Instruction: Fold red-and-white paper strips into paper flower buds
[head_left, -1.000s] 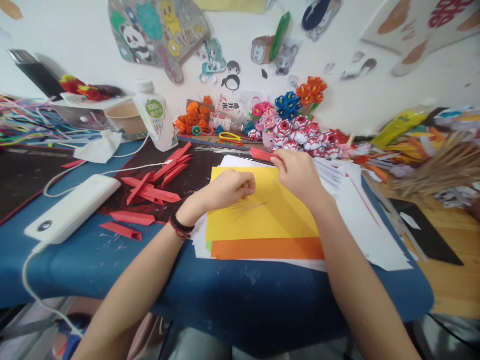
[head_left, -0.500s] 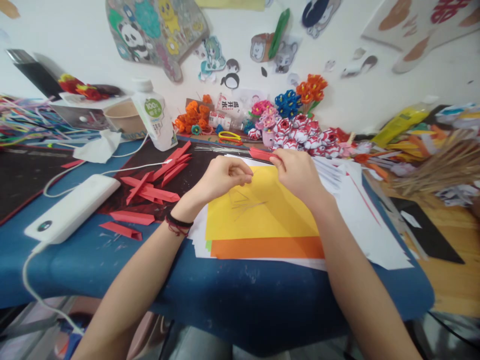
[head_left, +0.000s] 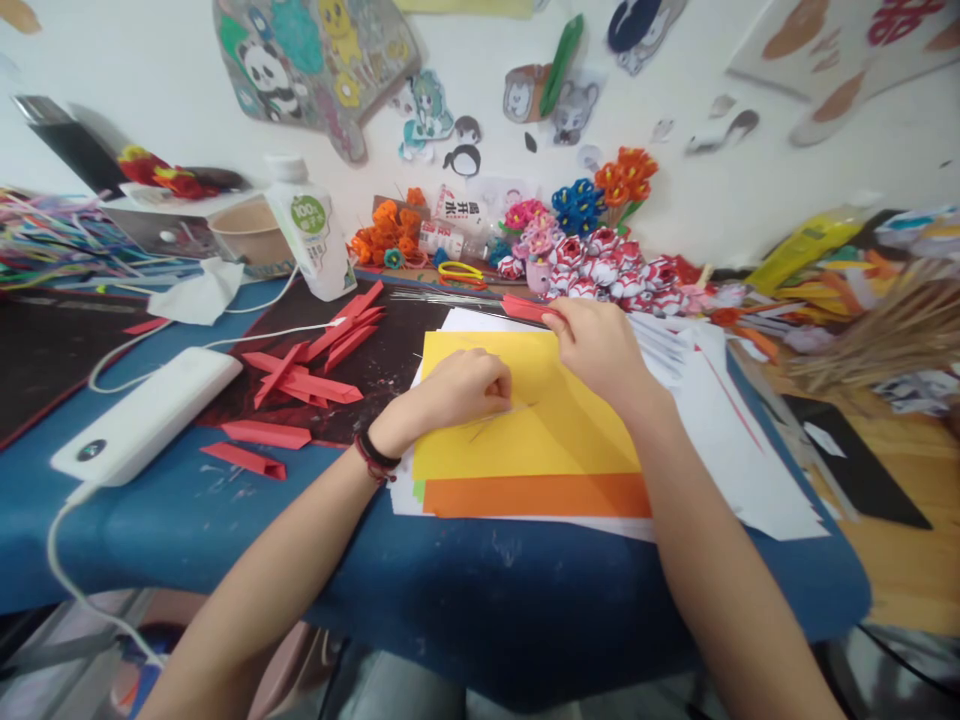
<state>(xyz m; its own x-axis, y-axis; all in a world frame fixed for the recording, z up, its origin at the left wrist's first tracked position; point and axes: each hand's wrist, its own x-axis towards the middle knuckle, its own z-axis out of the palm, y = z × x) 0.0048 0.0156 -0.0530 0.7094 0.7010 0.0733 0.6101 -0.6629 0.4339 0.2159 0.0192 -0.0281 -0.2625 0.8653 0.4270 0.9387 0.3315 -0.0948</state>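
Observation:
My left hand (head_left: 469, 388) is closed low over the yellow paper (head_left: 570, 430), fingertips down among thin wire pieces (head_left: 517, 408); whether one is between the fingers is too small to tell. A folded red paper piece (head_left: 523, 308) is pinched in my right hand (head_left: 592, 340), above the back edge of the yellow sheet. Orange paper (head_left: 536, 495) and white sheets lie under the yellow one. Several folded red paper strips (head_left: 300, 385) are piled on the dark mat to the left.
A white power bank (head_left: 146, 415) with a cable lies at the left. Behind stand a white bottle (head_left: 311, 235), a paper bowl (head_left: 251, 235) and several craft flowers (head_left: 600, 265). White sheets (head_left: 720, 430) and a black board (head_left: 855, 460) are at the right.
My left hand has come down and toward me onto the wire pieces on the yellow paper. My right hand, with the red piece, has barely moved.

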